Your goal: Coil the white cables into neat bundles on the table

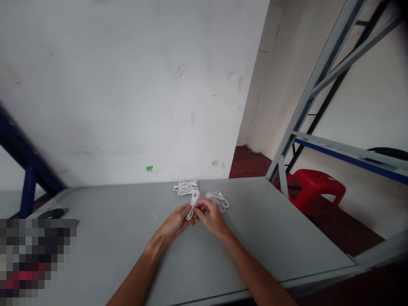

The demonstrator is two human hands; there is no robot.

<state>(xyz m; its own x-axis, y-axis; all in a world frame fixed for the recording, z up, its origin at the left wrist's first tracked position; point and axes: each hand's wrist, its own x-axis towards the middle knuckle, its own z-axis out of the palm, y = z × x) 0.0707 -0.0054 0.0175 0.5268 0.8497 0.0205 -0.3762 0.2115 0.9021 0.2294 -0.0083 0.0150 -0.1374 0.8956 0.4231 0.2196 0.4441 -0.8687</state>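
A coiled white cable [193, 205] stands upright between my hands above the grey table [127, 255]. My left hand [178, 221] is closed round its lower part from the left. From the right, my right hand [210, 216] pinches at the middle of the same coil, its fingertips touching it. Whatever small thing lies between those fingertips is too small to make out. Just behind the held coil lie more bundled white cables [185, 188]. A further white cable coil [218, 199] rests on the table beside my right hand.
Short white twist ties [156, 214] lie left of my hands. A black round object [51, 213] sits at the table's left edge. Behind the table stands a white wall [127, 106]. Metal frames flank both sides, and a red stool [314, 189] stands at the right.
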